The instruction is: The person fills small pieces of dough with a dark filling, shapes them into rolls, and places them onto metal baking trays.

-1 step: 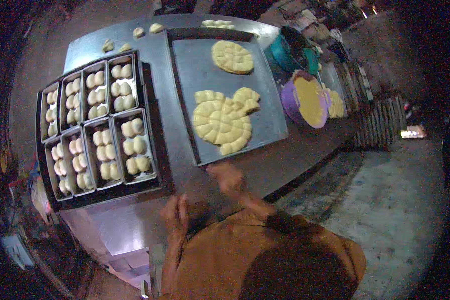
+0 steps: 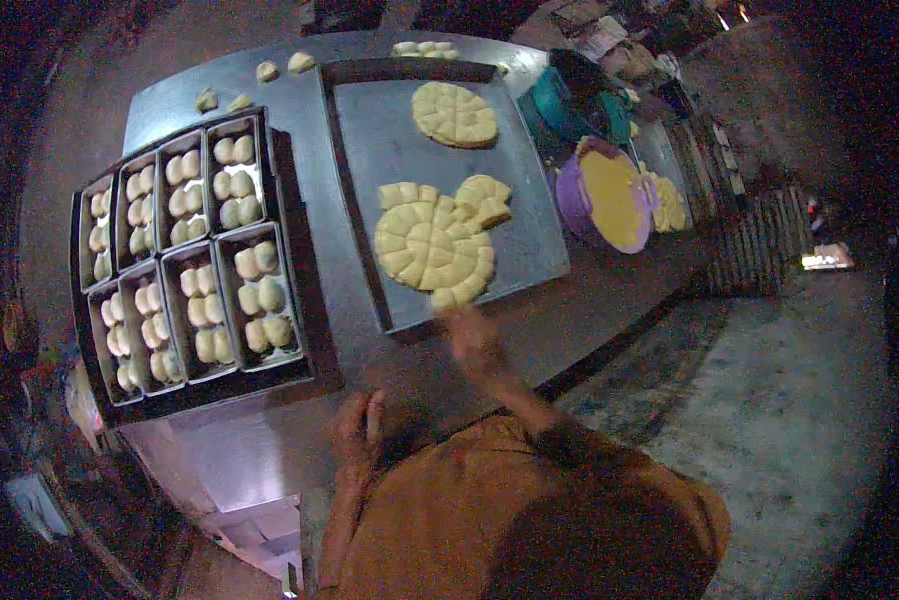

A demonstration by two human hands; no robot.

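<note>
My right hand (image 2: 478,345) is reaching farther forward than a moment ago, its blurred fingertips touching or nearly touching the near end of the scored dough (image 2: 432,245), which is lying just beyond them on the tray (image 2: 530,235); that is likely putting the dough within working reach. I'm unable to tell whether those fingers are gripping anything. Left of them, my left hand (image 2: 356,425) is resting with fingers loosely parted, apparently holding nothing.

The blurred right hand (image 2: 478,340) is at the near end of scored dough (image 2: 435,240) on a tray (image 2: 530,245); the left hand (image 2: 358,425) is by the table (image 2: 240,462) edge. Tins (image 2: 282,272) of dough balls (image 2: 243,211) stand left of the tray, a purple bowl (image 2: 573,205) right.
</note>
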